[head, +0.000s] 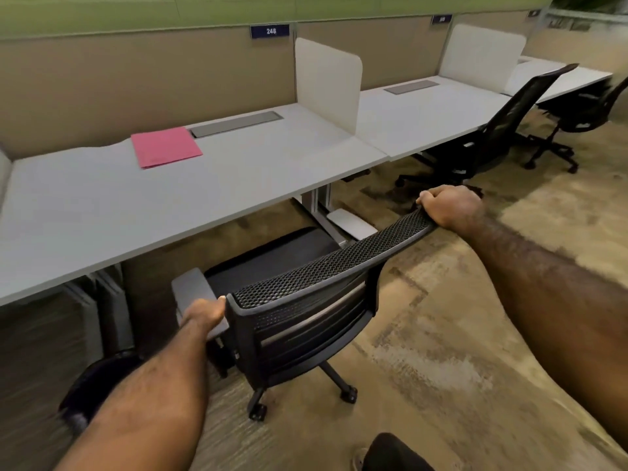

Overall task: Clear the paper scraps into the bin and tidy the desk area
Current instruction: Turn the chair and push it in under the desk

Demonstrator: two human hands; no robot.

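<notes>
Both bare forearms are stretched forward from the lower edge of the view. The left hand point(204, 314) is set at the left corner of the black mesh-backed office chair point(306, 300), thumb laid along the top rim; its fingers are hidden beyond the grey armrest point(195, 294), so their grip cannot be told. The right hand point(448, 205) is clenched over the right end of the chair's curved top edge — knuckles up, wrist straight. The chair's seat is tucked partly under the long pale grey counter point(102, 205). A dark round bin point(98, 382) is seen on the carpet just beside the left forearm. Farther back, a pink flat paper folder point(164, 147) lies on the counter beside a grey cable hatch point(236, 123). No paper scraps can be made out — the counter otherwise looks bare.
</notes>
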